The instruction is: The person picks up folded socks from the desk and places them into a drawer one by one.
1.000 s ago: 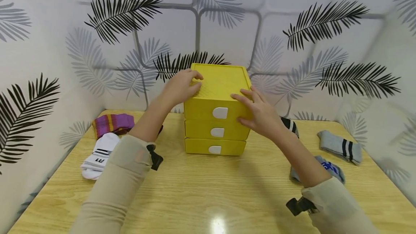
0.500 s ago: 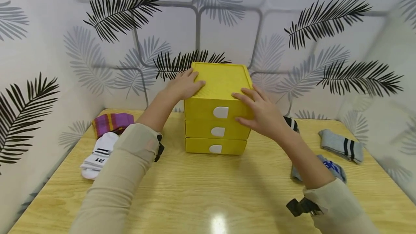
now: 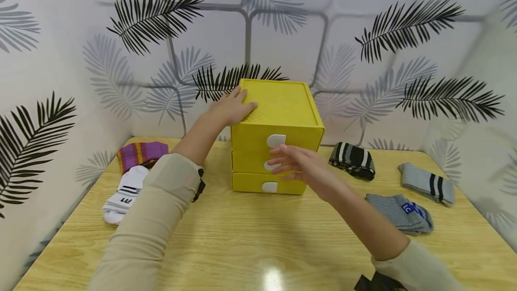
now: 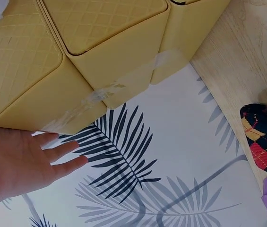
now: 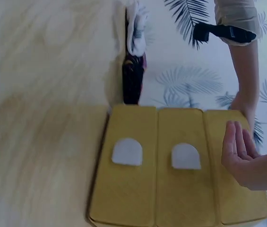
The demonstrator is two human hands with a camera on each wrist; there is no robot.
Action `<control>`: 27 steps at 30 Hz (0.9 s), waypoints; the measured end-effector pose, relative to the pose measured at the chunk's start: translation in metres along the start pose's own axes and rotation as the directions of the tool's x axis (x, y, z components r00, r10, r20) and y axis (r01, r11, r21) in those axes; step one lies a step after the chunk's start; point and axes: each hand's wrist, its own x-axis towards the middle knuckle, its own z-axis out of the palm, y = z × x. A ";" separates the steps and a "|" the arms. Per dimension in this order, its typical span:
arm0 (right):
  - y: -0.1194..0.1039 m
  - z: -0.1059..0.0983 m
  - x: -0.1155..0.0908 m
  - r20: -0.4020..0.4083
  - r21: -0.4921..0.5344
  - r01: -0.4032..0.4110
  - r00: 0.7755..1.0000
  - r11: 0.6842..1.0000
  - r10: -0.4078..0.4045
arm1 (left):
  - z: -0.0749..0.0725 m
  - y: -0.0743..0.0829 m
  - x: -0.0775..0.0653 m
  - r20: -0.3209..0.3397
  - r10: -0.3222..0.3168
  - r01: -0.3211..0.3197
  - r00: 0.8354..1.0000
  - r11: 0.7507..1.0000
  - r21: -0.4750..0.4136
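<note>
A yellow three-drawer box (image 3: 278,102) stands at the back of the table, its drawers closed, each with a white tab such as the bottom tab (image 3: 269,187). My left hand (image 3: 232,109) rests on the top along the left edge, thumb on the lid. In the left wrist view the fingers of that left hand (image 4: 24,163) extend past the box's side, where clear tape (image 4: 95,97) crosses the drawers. Before the upper drawers hovers my right hand (image 3: 308,169), holding nothing, fingers loosely extended and covering part of the middle tab. The right wrist view shows this hand (image 5: 254,165) near the top drawer.
Purple striped socks (image 3: 143,154) and white socks (image 3: 125,192) lie at the left, with a dark argyle sock (image 4: 263,142) beside them. At the right are black-and-white socks (image 3: 352,160), grey striped socks (image 3: 427,184) and grey socks with blue marks (image 3: 400,212). A patterned wall backs the table.
My right hand has left the box's top right edge and moved down and left in front of the drawers. My left hand has flattened along the top left edge and stayed there.
</note>
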 end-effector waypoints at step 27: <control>0.012 0.014 0.025 0.244 0.911 -0.312 0.935 0.269 0.259 | 0.002 -0.001 0.001 -0.025 0.009 -0.009 1.000 1.000 -0.008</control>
